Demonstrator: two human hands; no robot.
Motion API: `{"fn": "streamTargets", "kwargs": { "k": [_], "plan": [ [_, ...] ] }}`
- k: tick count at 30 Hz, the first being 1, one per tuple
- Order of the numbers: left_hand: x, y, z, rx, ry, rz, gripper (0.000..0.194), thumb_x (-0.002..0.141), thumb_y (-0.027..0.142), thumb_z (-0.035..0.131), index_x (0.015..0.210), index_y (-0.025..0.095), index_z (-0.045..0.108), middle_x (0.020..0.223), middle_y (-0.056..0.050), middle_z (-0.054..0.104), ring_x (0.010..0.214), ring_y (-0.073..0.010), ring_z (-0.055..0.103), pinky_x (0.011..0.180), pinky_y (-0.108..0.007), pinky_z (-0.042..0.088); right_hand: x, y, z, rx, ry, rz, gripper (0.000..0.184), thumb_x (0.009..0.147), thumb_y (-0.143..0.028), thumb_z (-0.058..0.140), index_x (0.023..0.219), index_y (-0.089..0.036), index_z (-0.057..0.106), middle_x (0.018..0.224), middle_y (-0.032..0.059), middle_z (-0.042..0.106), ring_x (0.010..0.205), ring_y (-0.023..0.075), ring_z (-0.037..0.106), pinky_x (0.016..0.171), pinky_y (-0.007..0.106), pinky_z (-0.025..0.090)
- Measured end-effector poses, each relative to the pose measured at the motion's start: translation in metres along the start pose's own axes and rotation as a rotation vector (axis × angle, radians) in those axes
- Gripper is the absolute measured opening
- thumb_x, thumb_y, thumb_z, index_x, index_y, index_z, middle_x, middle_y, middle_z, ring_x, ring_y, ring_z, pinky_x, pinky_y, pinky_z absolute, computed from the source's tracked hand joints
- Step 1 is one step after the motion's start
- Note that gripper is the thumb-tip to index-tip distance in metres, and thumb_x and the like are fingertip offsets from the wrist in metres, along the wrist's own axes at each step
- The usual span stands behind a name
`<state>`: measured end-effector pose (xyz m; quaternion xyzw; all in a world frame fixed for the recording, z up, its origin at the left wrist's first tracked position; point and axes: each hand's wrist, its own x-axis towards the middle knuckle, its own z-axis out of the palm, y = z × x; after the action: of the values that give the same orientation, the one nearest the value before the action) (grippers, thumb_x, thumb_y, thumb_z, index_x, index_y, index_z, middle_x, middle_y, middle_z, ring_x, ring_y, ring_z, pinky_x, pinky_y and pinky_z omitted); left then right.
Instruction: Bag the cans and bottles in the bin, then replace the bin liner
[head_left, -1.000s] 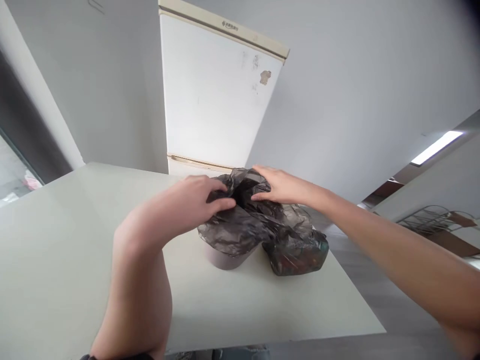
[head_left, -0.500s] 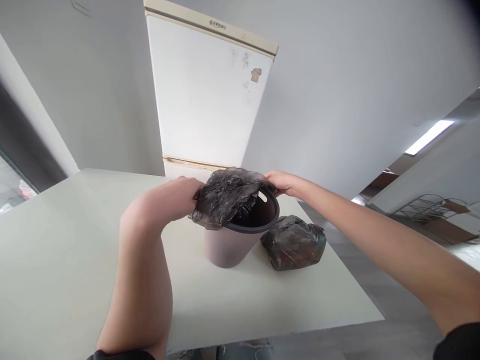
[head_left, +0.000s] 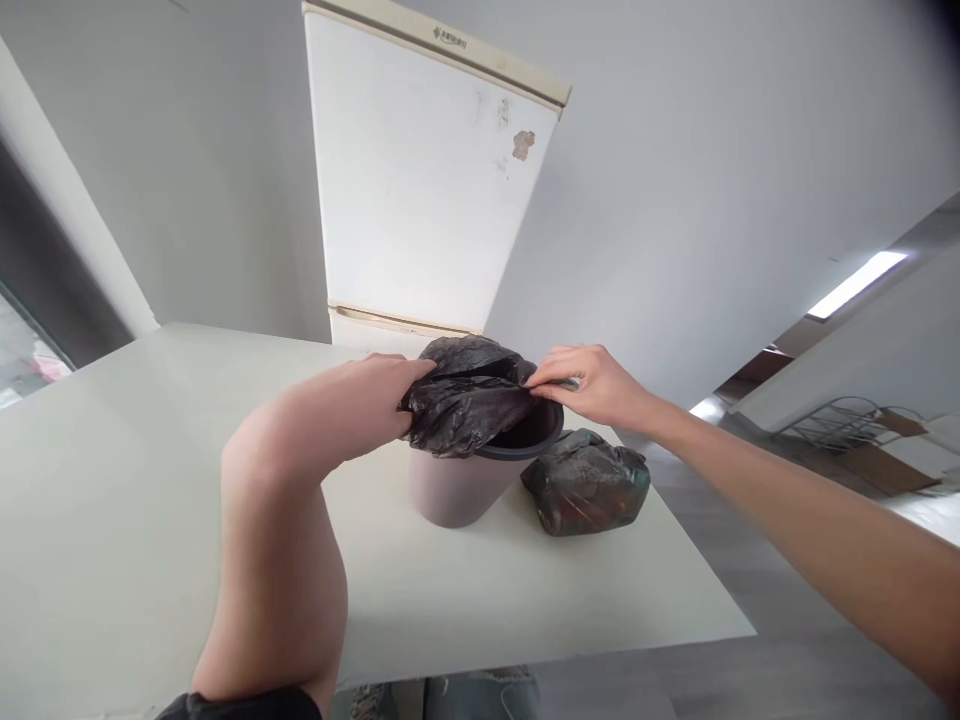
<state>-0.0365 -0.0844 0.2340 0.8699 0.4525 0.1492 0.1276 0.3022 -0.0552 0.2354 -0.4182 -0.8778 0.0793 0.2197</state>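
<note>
A small pinkish bin with a dark rim stands on the pale table. A crumpled dark plastic bag lies over the bin's mouth. My left hand grips the bag's left side, fingers closed in the plastic. My right hand pinches the bag's right edge above the rim. A tied, filled dark bag rests on the table just right of the bin.
A white fridge stands right behind the table. The table's right and front edges lie near the bin. A wire rack sits at the far right, and grey floor lies beyond the table.
The loose bag was lifted off the filled bag and gathered over the bin's mouth. My right hand has moved from the rim's far side to pinching the bag's edge.
</note>
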Motion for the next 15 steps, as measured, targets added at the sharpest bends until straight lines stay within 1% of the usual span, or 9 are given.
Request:
{"fn": "streamTargets", "kwargs": {
  "k": [1, 2, 4, 5, 6, 8, 11, 13, 15],
  "plan": [
    [0.000, 0.000, 0.000, -0.001, -0.010, -0.006, 0.030, 0.087, 0.026, 0.053, 0.111, 0.026, 0.071, 0.097, -0.004, 0.076, 0.094, -0.0239, 0.067, 0.083, -0.033, 0.049, -0.005, -0.001, 0.000, -0.011, 0.052, -0.040, 0.016, 0.098, -0.036, 0.069, 0.093, -0.026, 0.080, 0.092, 0.0046, 0.077, 0.090, 0.0227, 0.068, 0.092, 0.041, 0.052],
    [0.000, -0.001, 0.000, -0.005, -0.019, -0.011, 0.027, 0.087, 0.025, 0.053, 0.108, 0.026, 0.071, 0.093, -0.003, 0.075, 0.091, -0.0232, 0.067, 0.081, -0.033, 0.049, -0.011, -0.001, 0.000, -0.004, 0.110, -0.074, 0.015, 0.098, -0.033, 0.068, 0.090, -0.026, 0.079, 0.089, 0.0044, 0.076, 0.087, 0.0221, 0.067, 0.090, 0.041, 0.051],
    [-0.001, -0.002, -0.002, -0.017, -0.030, -0.022, 0.025, 0.087, 0.025, 0.053, 0.105, 0.026, 0.071, 0.087, -0.001, 0.074, 0.086, -0.0215, 0.066, 0.078, -0.032, 0.048, -0.026, 0.002, -0.002, 0.064, 0.186, -0.140, 0.012, 0.099, -0.027, 0.067, 0.092, -0.027, 0.077, 0.088, 0.0038, 0.075, 0.083, 0.0210, 0.066, 0.085, 0.040, 0.051],
    [-0.001, -0.002, -0.002, -0.024, -0.036, -0.026, 0.025, 0.088, 0.025, 0.053, 0.105, 0.025, 0.071, 0.087, -0.001, 0.074, 0.086, -0.0207, 0.066, 0.077, -0.031, 0.048, -0.035, 0.004, -0.003, 0.109, 0.181, -0.184, 0.011, 0.099, -0.024, 0.066, 0.094, -0.028, 0.076, 0.088, 0.0034, 0.074, 0.082, 0.0206, 0.066, 0.082, 0.040, 0.051],
    [-0.001, -0.003, -0.003, -0.032, -0.043, -0.029, 0.025, 0.088, 0.025, 0.053, 0.106, 0.025, 0.071, 0.087, 0.000, 0.074, 0.086, -0.0200, 0.065, 0.078, -0.030, 0.048, -0.044, 0.007, -0.003, 0.140, 0.149, -0.236, 0.013, 0.099, -0.021, 0.064, 0.096, -0.028, 0.075, 0.087, 0.0030, 0.074, 0.081, 0.0202, 0.066, 0.081, 0.039, 0.051],
    [0.000, -0.004, -0.004, -0.048, -0.053, -0.035, 0.027, 0.088, 0.027, 0.053, 0.108, 0.026, 0.071, 0.090, 0.000, 0.075, 0.088, -0.0197, 0.066, 0.079, -0.029, 0.048, -0.060, 0.014, 0.002, 0.115, 0.005, -0.340, 0.020, 0.100, -0.017, 0.059, 0.100, -0.028, 0.074, 0.087, 0.0030, 0.074, 0.081, 0.0193, 0.066, 0.082, 0.039, 0.050],
    [0.006, -0.004, -0.004, -0.058, -0.065, -0.041, 0.028, 0.089, 0.032, 0.053, 0.109, 0.027, 0.072, 0.094, -0.002, 0.077, 0.092, -0.0210, 0.067, 0.081, -0.029, 0.049, -0.075, 0.021, 0.024, -0.130, -0.275, -0.439, 0.030, 0.100, -0.012, 0.048, 0.100, -0.025, 0.075, 0.088, 0.0056, 0.074, 0.082, 0.0195, 0.065, 0.087, 0.040, 0.048],
    [0.010, -0.005, -0.003, -0.059, -0.082, -0.047, 0.027, 0.090, 0.037, 0.053, 0.107, 0.028, 0.073, 0.097, -0.002, 0.078, 0.094, -0.0218, 0.068, 0.082, -0.029, 0.049, -0.077, 0.023, 0.042, -0.269, -0.402, -0.437, 0.032, 0.097, -0.010, 0.048, 0.098, -0.023, 0.076, 0.090, 0.0067, 0.074, 0.087, 0.0212, 0.066, 0.095, 0.043, 0.048],
    [0.012, -0.005, -0.002, -0.063, -0.109, -0.041, 0.027, 0.091, 0.040, 0.053, 0.105, 0.028, 0.073, 0.099, -0.002, 0.078, 0.094, -0.0217, 0.067, 0.082, -0.029, 0.049, -0.075, 0.021, 0.053, -0.304, -0.466, -0.383, 0.033, 0.093, -0.008, 0.052, 0.106, -0.023, 0.078, 0.102, 0.0077, 0.077, 0.100, 0.0241, 0.067, 0.104, 0.045, 0.047]
  ]
}}
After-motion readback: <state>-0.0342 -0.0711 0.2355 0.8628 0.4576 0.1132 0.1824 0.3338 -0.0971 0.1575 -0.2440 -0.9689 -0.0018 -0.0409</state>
